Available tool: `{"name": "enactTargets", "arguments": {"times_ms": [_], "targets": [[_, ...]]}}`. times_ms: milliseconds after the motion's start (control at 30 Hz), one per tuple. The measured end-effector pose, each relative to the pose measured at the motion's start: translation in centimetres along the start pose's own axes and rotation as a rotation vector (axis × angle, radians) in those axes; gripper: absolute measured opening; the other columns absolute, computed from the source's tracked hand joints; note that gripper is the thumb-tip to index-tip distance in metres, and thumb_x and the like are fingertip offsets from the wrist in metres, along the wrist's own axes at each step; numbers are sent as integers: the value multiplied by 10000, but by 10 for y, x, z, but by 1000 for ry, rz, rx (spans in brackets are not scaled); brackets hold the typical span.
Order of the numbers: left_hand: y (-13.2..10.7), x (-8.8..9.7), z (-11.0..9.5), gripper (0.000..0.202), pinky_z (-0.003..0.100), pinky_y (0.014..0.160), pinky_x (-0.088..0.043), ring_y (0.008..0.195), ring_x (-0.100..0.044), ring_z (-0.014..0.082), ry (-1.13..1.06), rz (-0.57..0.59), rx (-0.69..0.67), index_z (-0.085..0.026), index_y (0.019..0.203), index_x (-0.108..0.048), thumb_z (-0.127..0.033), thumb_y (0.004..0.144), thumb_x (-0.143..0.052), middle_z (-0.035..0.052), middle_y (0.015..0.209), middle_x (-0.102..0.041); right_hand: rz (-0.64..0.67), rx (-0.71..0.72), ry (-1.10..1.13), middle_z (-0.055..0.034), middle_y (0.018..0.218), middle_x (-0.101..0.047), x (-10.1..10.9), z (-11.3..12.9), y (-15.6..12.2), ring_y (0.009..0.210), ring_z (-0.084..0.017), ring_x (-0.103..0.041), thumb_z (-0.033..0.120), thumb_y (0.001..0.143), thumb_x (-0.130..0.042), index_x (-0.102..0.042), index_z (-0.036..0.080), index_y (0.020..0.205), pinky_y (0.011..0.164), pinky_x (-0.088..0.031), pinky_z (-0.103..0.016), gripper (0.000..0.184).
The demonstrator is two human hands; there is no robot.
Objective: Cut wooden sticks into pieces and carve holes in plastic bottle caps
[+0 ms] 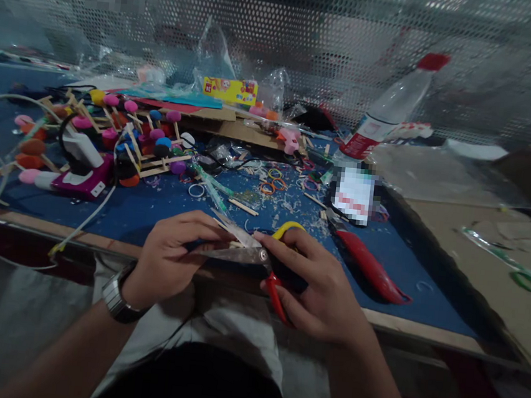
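My right hand (309,278) grips a pair of scissors (264,256) with one yellow and one red handle loop. The blades stand apart and point left, toward my left hand (170,255). That hand is closed in a pinch on a small pale wooden stick (236,244), whose end shows between the blades; the rest is hidden by the fingers. On the blue tabletop just beyond lies a loose wooden stick (243,207). A red-handled knife (372,265) rests to the right of my right hand.
Stick models with coloured clay balls (162,145) crowd the left, beside a purple-and-white plug block (84,175) and its white cable (99,211). Rubber bands (268,187) and scraps litter the middle. A phone (353,195), a bottle (386,117) and cardboard (458,242) are on the right.
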State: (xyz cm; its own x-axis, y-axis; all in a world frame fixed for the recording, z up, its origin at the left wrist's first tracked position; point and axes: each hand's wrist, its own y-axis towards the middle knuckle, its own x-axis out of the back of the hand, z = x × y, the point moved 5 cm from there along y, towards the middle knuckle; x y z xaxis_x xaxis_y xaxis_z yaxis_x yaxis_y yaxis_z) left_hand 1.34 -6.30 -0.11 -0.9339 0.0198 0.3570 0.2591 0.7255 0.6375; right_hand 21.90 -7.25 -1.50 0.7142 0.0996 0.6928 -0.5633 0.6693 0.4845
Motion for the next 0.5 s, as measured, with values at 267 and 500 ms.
{"name": "enactTargets", "arguments": {"times_ms": [267, 500], "targets": [[-2, 0, 1, 131, 216, 689, -591, 753, -722, 136, -5, -9, 23, -174, 860, -748, -57, 830, -697, 58, 866, -766, 7, -9, 10, -79, 997, -518, -1, 0, 0, 887, -225, -531, 233, 901, -574, -540, 215, 1436, 728, -467, -368, 536], [-2, 0, 1, 157, 197, 707, -585, 769, -716, 120, -1, -2, 19, -183, 880, -747, -43, 835, -691, 46, 877, -766, 1, -8, 13, -80, 1001, -511, -1, -2, -2, 887, -222, -523, 236, 895, -582, -544, 196, 1429, 727, -459, -365, 537]]}}
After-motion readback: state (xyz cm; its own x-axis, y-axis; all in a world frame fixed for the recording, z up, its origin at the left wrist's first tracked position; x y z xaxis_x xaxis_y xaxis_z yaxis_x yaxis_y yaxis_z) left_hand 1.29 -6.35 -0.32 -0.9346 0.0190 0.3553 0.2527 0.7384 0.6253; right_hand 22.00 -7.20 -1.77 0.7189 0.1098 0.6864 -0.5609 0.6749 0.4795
